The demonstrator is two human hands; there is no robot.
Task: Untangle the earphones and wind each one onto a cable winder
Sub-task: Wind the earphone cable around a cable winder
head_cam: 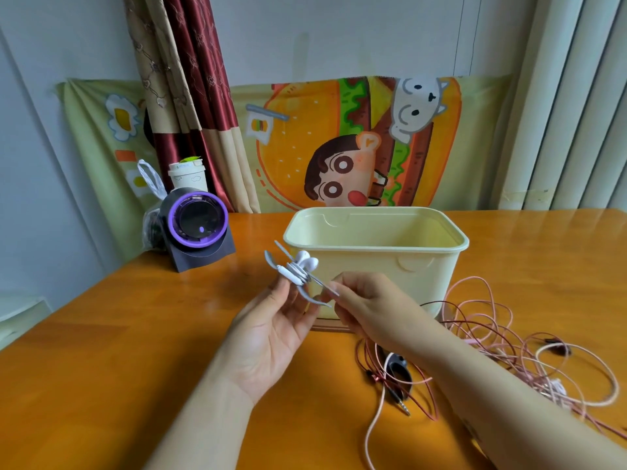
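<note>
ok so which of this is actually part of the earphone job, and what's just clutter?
Job:
white earphones, wound on the pale winder
left hand and right hand, both pinching that winder
tangled pink and red earphones
black winder

Lying about:
yellow tub (possibly storage, can't tell)
purple device
cup
plastic bag

**Bare forearms, bare grips**

The left forearm [210,418] and the right forearm [492,395] are uncovered along their whole visible length. The left grip [271,337] and the right grip [369,310] are bare too, with slim fingers [342,288]. Palm creases show on the left one. The right forearm blurs toward the near right corner.
</note>
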